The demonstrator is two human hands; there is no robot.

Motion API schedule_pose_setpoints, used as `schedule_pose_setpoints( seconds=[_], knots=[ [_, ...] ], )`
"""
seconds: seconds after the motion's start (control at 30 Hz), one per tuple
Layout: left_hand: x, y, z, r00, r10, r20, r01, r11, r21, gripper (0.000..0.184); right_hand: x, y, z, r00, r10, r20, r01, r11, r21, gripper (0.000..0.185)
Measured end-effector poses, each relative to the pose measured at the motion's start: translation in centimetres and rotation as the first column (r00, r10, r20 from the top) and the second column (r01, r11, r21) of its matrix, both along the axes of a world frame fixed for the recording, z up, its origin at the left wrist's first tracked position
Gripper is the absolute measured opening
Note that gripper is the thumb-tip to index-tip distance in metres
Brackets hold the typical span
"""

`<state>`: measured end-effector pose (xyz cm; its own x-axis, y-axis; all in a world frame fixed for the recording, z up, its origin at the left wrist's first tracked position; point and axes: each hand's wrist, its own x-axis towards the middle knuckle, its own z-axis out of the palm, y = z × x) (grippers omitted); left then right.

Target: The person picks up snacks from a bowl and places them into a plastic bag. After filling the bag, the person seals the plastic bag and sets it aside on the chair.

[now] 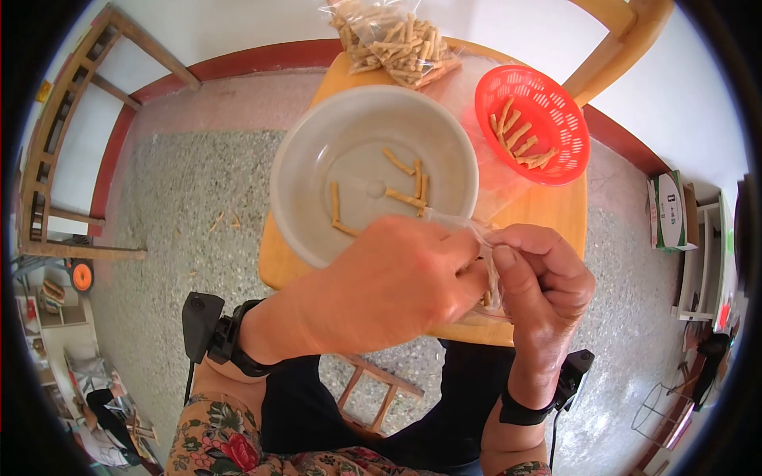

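My left hand (397, 278) is closed on the gathered neck of a clear plastic bag (490, 274), over the near edge of the chair seat. Thumb and fingers of my right hand (544, 278) pinch the same bag from the right. Pale sticks show faintly in the bag's lower part; my hands hide most of it. Beyond my left hand stands a grey basin (309, 143) with several tan snack sticks (418, 181) on its bottom. A red plastic basket (548, 103), tilted, holds more of these sticks at the right.
At the back of the wooden chair seat (548, 218) lies a full clear bag of sticks (397, 47). Crumbs lie on the speckled floor (198, 182). A wooden rack (59, 151) leans at the left; a green and white box (671, 210) sits at the right.
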<state>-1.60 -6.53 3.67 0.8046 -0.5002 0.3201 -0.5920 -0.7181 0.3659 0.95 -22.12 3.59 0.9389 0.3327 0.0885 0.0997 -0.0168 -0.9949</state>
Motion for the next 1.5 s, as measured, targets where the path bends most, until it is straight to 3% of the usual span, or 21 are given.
schedule_pose_setpoints(
  seconds=[0.13,0.37,0.47,0.53,0.57,0.63,0.77,0.83,1.13,1.27,1.33,1.43,1.47,1.5],
  knots=[
    [0.0,-0.4,-0.3,0.997,-0.026,0.069,0.033,0.995,-0.095,0.011,-0.3,0.1,0.1,0.999,-0.040,0.011,0.039,0.997,0.073,0.010],
    [0.3,0.1,0.1,0.989,0.055,0.140,-0.020,0.969,-0.245,0.016,-0.2,-0.3,0.3,0.995,-0.102,-0.009,0.102,0.994,0.045,0.009],
    [0.1,0.5,0.3,0.995,0.049,0.092,-0.019,0.953,-0.301,0.019,-0.2,-0.4,0.2,0.996,-0.085,0.013,0.085,0.995,0.044,0.009],
    [-0.4,0.9,0.8,0.977,-0.136,-0.166,0.097,0.970,-0.225,0.020,-0.2,-0.3,0.2,0.994,-0.109,0.003,0.109,0.991,0.076,0.009],
    [-0.6,0.9,0.7,0.977,-0.136,-0.166,0.097,0.970,-0.225,0.020,-0.2,-0.3,0.2,0.994,-0.109,0.003,0.108,0.991,0.076,0.009],
    [-0.8,1.0,0.6,0.923,-0.274,-0.269,0.267,0.962,-0.062,0.019,-0.2,-0.4,0.0,0.996,-0.082,-0.018,0.083,0.992,0.099,0.009],
    [-0.6,0.6,0.5,0.898,-0.303,-0.319,0.285,0.953,-0.103,0.017,-0.1,0.0,0.0,0.997,-0.079,-0.001,0.078,0.989,0.123,0.009],
    [-0.6,0.3,0.6,0.888,-0.320,-0.331,0.253,0.940,-0.230,0.016,-0.1,-0.1,0.0,0.996,-0.081,-0.039,0.086,0.988,0.129,0.009],
    [-0.7,-0.2,0.0,0.879,-0.293,-0.375,0.229,0.951,-0.206,0.028,-0.1,-0.3,0.0,0.991,-0.131,-0.011,0.131,0.984,0.120,0.008],
    [-0.4,1.7,0.9,0.850,-0.335,-0.406,0.276,0.940,-0.198,0.022,-0.1,-0.1,-0.1,0.988,-0.146,-0.042,0.151,0.974,0.171,0.008],
    [-0.1,3.7,1.2,0.957,-0.236,-0.171,0.141,0.889,-0.436,0.014,-0.1,-0.5,-0.2,0.986,-0.165,-0.028,0.167,0.980,0.104,0.008],
    [0.6,6.1,1.7,0.931,0.194,-0.308,-0.301,0.887,-0.350,0.009,0.0,-0.4,-0.1,0.980,-0.199,-0.024,0.200,0.977,0.070,0.007],
    [1.2,6.8,0.8,0.892,0.314,-0.326,-0.411,0.863,-0.294,0.008,-0.1,-0.4,-0.1,0.981,-0.195,-0.023,0.196,0.978,0.074,0.007],
    [1.5,7.4,-0.5,0.892,0.318,-0.322,-0.413,0.862,-0.293,0.008,-0.1,-0.4,-0.1,0.980,-0.194,-0.034,0.196,0.978,0.077,0.007]
  ],
)
